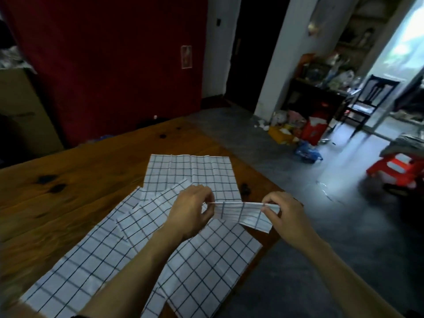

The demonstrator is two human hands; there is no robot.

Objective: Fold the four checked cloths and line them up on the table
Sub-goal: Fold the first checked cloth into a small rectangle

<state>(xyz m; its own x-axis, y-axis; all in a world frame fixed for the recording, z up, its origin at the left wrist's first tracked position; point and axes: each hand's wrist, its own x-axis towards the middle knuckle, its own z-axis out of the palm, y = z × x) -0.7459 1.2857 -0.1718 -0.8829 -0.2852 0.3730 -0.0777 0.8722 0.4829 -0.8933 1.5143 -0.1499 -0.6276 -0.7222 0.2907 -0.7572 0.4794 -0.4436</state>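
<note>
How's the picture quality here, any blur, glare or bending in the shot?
Head view: wide-angle bending curves the table edge; the bright doorway washes out and throws glare on the floor; the room behind is dim and soft; both hands and the held cloth read fairly clearly.

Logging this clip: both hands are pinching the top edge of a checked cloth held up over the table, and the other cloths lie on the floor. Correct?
Not quite. The head view shows the other cloths lying on the wooden table, not the floor. Left hand and right hand do pinch the held cloth.
</note>
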